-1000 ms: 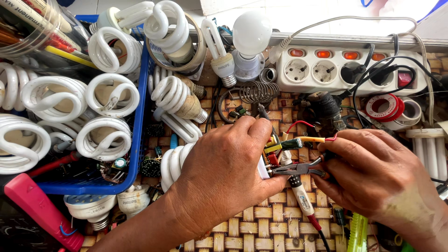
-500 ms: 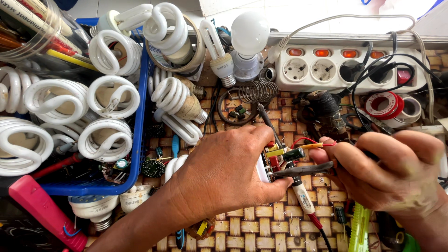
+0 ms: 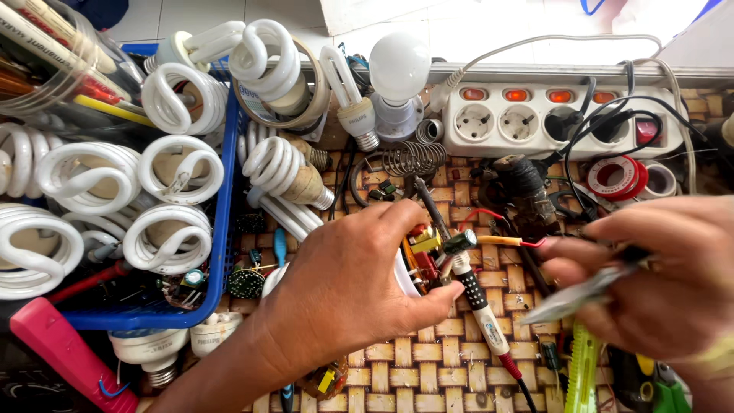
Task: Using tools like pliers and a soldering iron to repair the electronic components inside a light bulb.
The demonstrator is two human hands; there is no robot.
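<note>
Left hand: the left hand (image 3: 348,294) is closed around a white lamp base (image 3: 404,272), fingers curled over it, thumb pressing its near side, at the middle of the woven tabletop (image 3: 428,367).
Lamp base: only a white edge shows past the fingers; small yellow and red circuit parts (image 3: 424,246) and a dark cylindrical capacitor (image 3: 459,242) stand out of its open end, just beside the fingertips.
Right hand: the right hand (image 3: 657,283) is blurred, fingers pinched on a thin grey metal tool (image 3: 581,294), toward the right edge of the tabletop; what kind of tool it is cannot be told.
Wires: a yellow-and-red lead (image 3: 508,241) runs from the circuit parts toward the right hand's fingertips.
Soldering iron: a soldering iron (image 3: 478,298) with a white shaft, black grip and red collar lies slanted between the two hands, its tip toward the far edge.
Spring stand: a coiled wire stand (image 3: 413,159) sits beyond the hands, toward the far edge.
Power strip: a white power strip (image 3: 527,122) with lit orange switches lies along the far edge, two black plugs in it.
Solder: a red solder reel (image 3: 618,176) rests near the far right corner.
Blue tray: a blue plastic tray (image 3: 222,229) on the left side holds white spiral lamps (image 3: 180,164).
Loose lamps: more spiral lamps (image 3: 279,164) and a round white bulb (image 3: 399,69) lie between the tray and the strip.
Near left corner: a pink tool handle (image 3: 61,352) lies slanted.
</note>
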